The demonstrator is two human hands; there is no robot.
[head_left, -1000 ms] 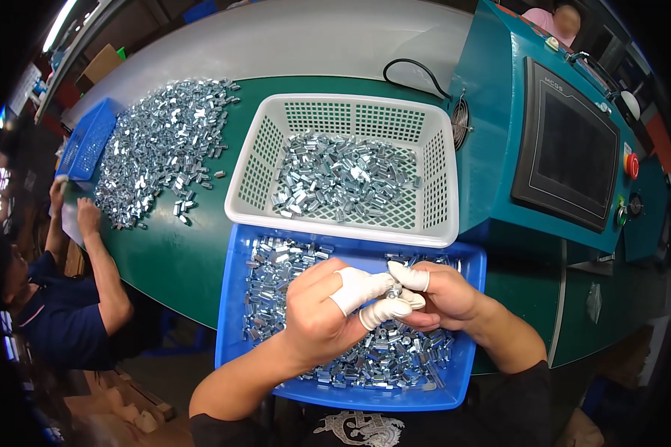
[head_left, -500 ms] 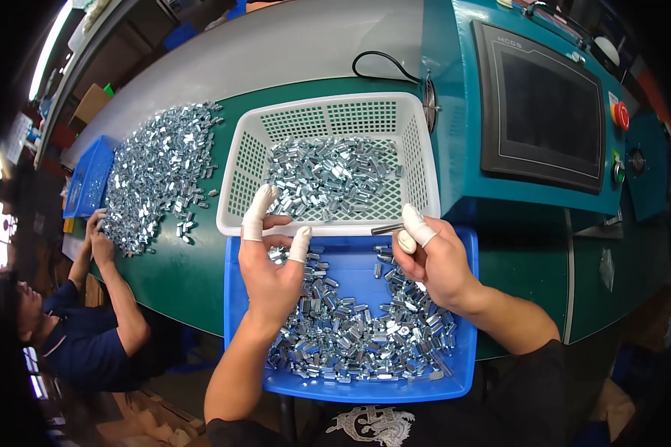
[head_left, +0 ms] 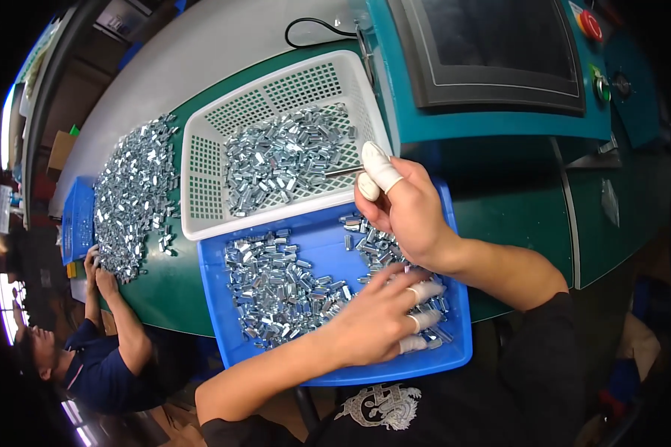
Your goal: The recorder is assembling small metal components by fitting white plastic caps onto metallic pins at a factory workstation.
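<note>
My right hand [head_left: 406, 212], with white finger cots on thumb and forefinger, pinches a thin metal rod [head_left: 343, 170] over the near right corner of the white basket [head_left: 192, 186]. Below it, my left hand [head_left: 376, 320] reaches into the right side of the blue tray [head_left: 215, 298]. Its fingers are apart, several capped in white cots, and they touch the pile of small silver hex nuts [head_left: 276, 283], long in shape. Slight blur hides whether a nut lies under the fingertips. More of these nuts [head_left: 283, 153] fill the middle of the basket.
A teal machine [head_left: 492, 127] with a dark screen and red button stands at the right. On the green table [head_left: 179, 290], a large heap of nuts [head_left: 134, 201] spreads at the left, beside a small blue bin [head_left: 77, 220]. A co-worker's hands [head_left: 101, 272] touch that heap.
My left hand has moved from above the tray's far edge down into its right side. My right hand still holds the rod. The whole view has shifted and turned.
</note>
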